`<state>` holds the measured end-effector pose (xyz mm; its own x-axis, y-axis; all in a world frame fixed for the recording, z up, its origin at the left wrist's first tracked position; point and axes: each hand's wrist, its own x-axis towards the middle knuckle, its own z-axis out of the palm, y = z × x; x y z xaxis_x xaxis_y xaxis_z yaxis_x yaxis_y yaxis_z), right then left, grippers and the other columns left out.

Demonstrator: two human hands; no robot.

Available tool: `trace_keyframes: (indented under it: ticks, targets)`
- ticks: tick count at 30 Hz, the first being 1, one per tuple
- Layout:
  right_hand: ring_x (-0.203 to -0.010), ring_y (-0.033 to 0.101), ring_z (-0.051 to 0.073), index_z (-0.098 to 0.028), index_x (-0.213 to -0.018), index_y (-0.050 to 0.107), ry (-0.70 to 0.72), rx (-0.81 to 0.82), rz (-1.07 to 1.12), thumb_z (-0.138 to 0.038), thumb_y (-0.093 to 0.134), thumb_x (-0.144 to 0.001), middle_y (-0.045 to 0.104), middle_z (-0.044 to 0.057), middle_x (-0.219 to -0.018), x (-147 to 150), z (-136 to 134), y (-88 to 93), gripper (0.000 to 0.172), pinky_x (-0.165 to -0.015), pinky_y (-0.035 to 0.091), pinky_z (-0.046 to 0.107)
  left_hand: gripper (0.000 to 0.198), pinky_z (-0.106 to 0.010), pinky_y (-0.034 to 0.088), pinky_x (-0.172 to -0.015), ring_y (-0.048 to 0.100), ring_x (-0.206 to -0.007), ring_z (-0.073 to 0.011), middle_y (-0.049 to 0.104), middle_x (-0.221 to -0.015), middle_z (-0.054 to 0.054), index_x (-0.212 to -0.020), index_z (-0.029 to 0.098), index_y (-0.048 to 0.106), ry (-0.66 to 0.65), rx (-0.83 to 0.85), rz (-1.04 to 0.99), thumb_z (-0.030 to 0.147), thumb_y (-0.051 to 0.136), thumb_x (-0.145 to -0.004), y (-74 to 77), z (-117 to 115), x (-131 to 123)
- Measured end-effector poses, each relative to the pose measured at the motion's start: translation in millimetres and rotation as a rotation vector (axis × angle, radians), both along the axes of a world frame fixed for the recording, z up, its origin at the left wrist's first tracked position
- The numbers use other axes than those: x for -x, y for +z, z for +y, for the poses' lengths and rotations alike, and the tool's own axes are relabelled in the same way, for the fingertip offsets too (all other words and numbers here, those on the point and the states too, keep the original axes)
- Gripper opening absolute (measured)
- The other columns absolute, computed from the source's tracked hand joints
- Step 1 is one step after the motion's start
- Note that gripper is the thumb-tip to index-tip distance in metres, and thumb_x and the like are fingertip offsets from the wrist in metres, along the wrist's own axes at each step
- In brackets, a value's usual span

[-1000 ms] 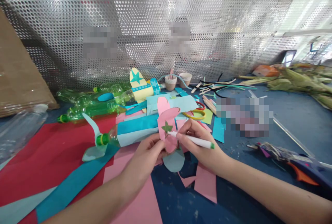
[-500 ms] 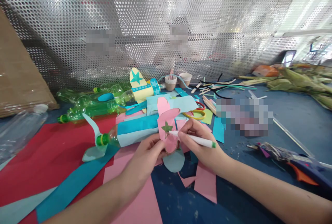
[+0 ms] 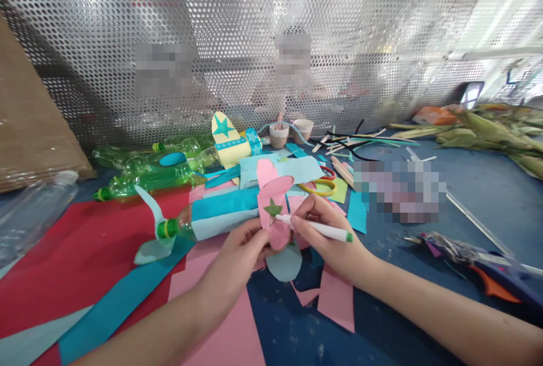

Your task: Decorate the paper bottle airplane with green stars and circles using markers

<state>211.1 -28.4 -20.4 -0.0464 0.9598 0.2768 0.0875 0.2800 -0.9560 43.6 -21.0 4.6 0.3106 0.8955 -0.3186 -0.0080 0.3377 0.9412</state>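
A plastic bottle plane (image 3: 212,216) wrapped in blue and light-blue paper lies in front of me, with a green cap and a pale propeller (image 3: 150,230) at its left end. My left hand (image 3: 237,255) pinches the lower edge of its pink paper wing (image 3: 274,207), which carries a green star (image 3: 272,208). My right hand (image 3: 326,233) is closed round a white marker with a green end (image 3: 316,228). The marker's tip touches the pink wing just below the star.
Red, blue and pink paper sheets (image 3: 85,264) cover the blue table. Green bottles (image 3: 148,176) and a second bottle plane with a yellow tail (image 3: 227,140) lie behind. Scissors (image 3: 320,185), sticks, two paper cups (image 3: 292,131), a glue gun (image 3: 470,258) and a perforated metal screen (image 3: 254,32) surround them.
The marker tip has made small moves on the pink wing beside the star, drifting slightly up and then back. Both hands otherwise stay in place.
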Motion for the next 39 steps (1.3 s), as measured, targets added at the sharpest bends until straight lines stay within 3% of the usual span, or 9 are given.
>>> trace_keyframes:
  ticks: [15,24,39]
  targets:
    - [-0.056,0.049,0.012,-0.023,-0.074,0.046,0.004,0.005,-0.025,-0.034,0.061,-0.087,0.052,-0.003,-0.066,0.2,-0.4,1.1,0.023,-0.052,0.041,0.026,0.021,-0.030,0.050,-0.073,0.068,-0.087,-0.0245,0.075,-0.082,-0.006,-0.085,0.018,0.075,0.008,-0.008,0.005,0.034,0.067,-0.073,4.8,-3.4,-0.9]
    - [-0.055,0.048,0.011,-0.023,-0.073,0.046,0.008,0.003,-0.012,-0.032,0.061,-0.088,0.050,-0.004,-0.064,-0.5,-0.4,-0.4,0.023,-0.051,0.039,0.025,0.021,-0.027,0.049,-0.072,0.067,-0.078,-0.0194,0.073,-0.078,-0.003,-0.084,0.019,0.075,0.012,0.017,0.005,0.034,0.067,-0.072,4.5,-0.9,-2.4]
    - [-0.053,0.047,0.011,-0.023,-0.071,0.045,-0.014,-0.014,-0.041,-0.032,0.060,-0.087,0.050,-0.004,-0.062,-1.0,-0.5,0.3,0.024,-0.050,0.039,0.025,0.020,-0.029,0.050,-0.072,0.067,-0.080,-0.0214,0.074,-0.082,-0.005,-0.083,0.018,0.075,0.004,0.006,0.000,0.034,0.066,-0.072,4.6,-2.5,-2.0]
